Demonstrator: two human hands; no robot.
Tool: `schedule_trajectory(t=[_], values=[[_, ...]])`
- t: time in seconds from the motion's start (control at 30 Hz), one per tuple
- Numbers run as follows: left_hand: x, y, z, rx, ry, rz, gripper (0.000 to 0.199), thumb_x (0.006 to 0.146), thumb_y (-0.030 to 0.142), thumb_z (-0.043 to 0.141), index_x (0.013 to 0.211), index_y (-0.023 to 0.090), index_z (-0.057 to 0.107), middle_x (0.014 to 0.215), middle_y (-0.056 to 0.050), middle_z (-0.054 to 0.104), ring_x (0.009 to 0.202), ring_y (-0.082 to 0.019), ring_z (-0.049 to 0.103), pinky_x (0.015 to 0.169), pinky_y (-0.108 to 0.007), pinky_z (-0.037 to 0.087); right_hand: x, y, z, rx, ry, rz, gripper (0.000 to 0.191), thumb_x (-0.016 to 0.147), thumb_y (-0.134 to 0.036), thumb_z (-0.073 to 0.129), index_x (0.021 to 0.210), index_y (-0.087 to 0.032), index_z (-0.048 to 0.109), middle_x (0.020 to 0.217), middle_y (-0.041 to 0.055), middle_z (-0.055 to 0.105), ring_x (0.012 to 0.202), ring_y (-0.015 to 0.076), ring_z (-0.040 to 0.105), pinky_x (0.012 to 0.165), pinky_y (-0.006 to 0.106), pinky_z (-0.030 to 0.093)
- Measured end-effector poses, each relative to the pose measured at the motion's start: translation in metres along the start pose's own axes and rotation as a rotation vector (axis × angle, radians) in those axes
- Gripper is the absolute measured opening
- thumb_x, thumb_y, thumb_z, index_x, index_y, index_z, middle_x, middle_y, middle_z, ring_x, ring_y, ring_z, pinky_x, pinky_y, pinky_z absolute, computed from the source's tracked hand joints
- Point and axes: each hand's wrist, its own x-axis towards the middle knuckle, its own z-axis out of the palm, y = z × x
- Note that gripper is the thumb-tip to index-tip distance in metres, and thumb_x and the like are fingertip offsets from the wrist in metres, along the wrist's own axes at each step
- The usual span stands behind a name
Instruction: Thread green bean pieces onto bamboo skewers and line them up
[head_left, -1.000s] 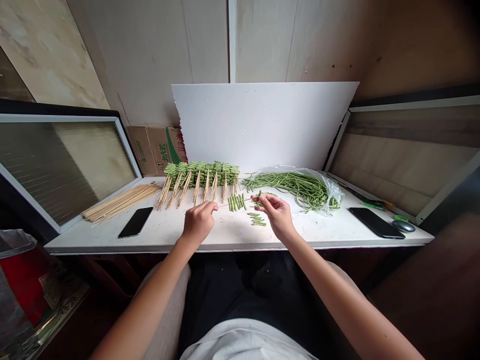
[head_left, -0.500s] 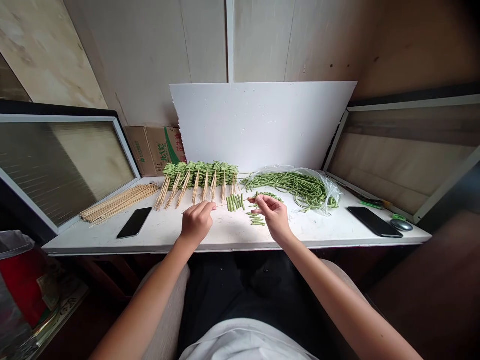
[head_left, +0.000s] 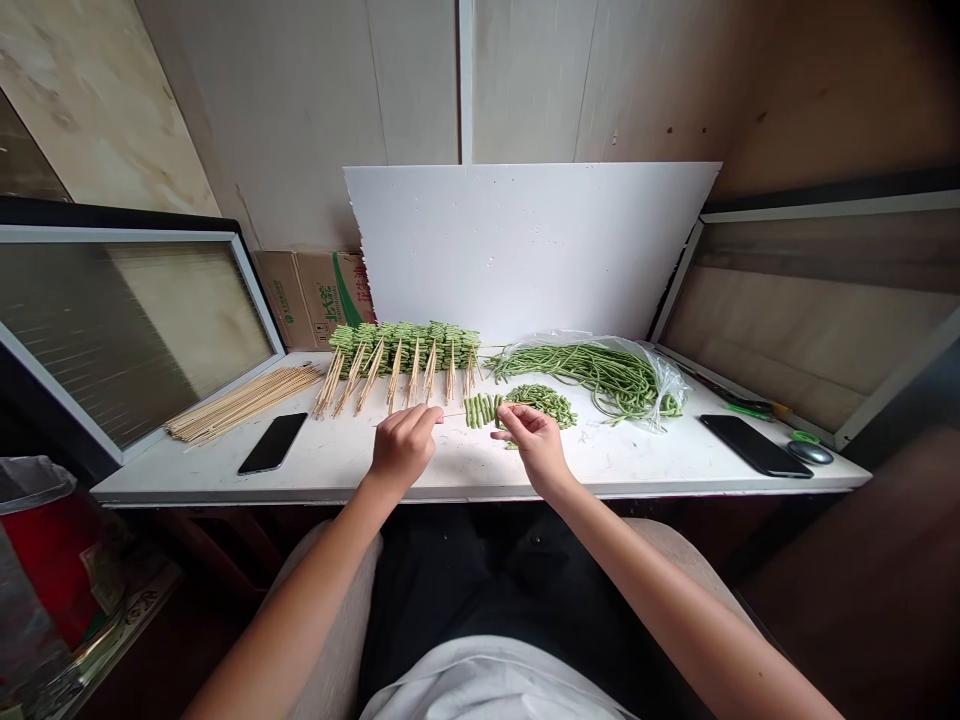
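Observation:
My left hand [head_left: 405, 445] is closed around the blunt end of a thin wooden skewer [head_left: 453, 413], which points to the right. Several short green bean pieces [head_left: 478, 410] sit side by side across that skewer. At its far end, the fingers of my right hand [head_left: 535, 442] pinch a bean piece [head_left: 499, 408] against the row; the fingers partly cover it. Just behind my right hand lies a heap of cut bean pieces [head_left: 551, 402]. A stack of filled bean skewers [head_left: 405, 345] stands further back, bare stick ends toward me.
Bare skewers [head_left: 240, 400] lie in a bundle at the left, beside a phone [head_left: 273, 443]. Long green beans [head_left: 592, 372] spill from a clear plastic bag [head_left: 664, 385] at the back right. Another phone [head_left: 754, 445] and a mouse [head_left: 810, 452] rest on the right of the white table [head_left: 300, 487].
The right hand has come in against the row of beans on the skewer, bringing a bean piece to it. Both hands and the skewer sit slightly differently, and more of the cut heap shows.

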Motion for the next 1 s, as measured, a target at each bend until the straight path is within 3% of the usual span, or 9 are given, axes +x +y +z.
schedule_trajectory(t=[0.2, 0.4, 0.63, 1.0], values=[[-0.002, -0.001, 0.004, -0.013, -0.041, -0.030, 0.039, 0.074, -0.010, 0.042, 0.083, 0.018, 0.068, 0.070, -0.002, 0.069, 0.060, -0.017, 0.059, 0.058, -0.028, 0.039, 0.005, 0.005, -0.005, 0.012, 0.009, 0.068, 0.038, 0.073, -0.054, 0.088, 0.087, -0.020, 0.079, 0.088, 0.0047, 0.070, 0.081, 0.0190, 0.068, 0.075, 0.035, 0.068], [-0.004, -0.003, 0.009, -0.065, -0.033, -0.058, 0.038, 0.078, -0.010, 0.043, 0.085, 0.018, 0.068, 0.070, -0.002, 0.069, 0.062, -0.017, 0.061, 0.058, -0.027, 0.039, 0.009, -0.008, -0.013, 0.032, -0.042, 0.057, 0.035, 0.077, -0.053, 0.084, 0.095, -0.024, 0.083, 0.103, 0.0091, 0.073, 0.099, 0.0251, 0.070, 0.065, 0.029, 0.064], [-0.005, 0.001, 0.009, -0.075, -0.041, -0.032, 0.038, 0.079, -0.010, 0.042, 0.084, 0.018, 0.068, 0.070, -0.002, 0.070, 0.060, -0.016, 0.059, 0.057, -0.027, 0.037, 0.011, -0.011, -0.012, -0.004, -0.066, 0.100, 0.033, 0.069, -0.048, 0.092, 0.088, -0.023, 0.082, 0.095, 0.0043, 0.075, 0.065, 0.0124, 0.061, 0.061, 0.028, 0.058], [-0.002, 0.004, 0.006, -0.062, -0.032, -0.007, 0.039, 0.080, -0.009, 0.040, 0.084, 0.018, 0.068, 0.069, -0.002, 0.069, 0.061, -0.016, 0.059, 0.059, -0.028, 0.039, 0.012, -0.005, -0.015, 0.161, -0.076, 0.216, 0.030, 0.069, -0.045, 0.092, 0.088, -0.024, 0.081, 0.107, 0.0063, 0.077, 0.097, 0.0213, 0.068, 0.066, 0.027, 0.054]])
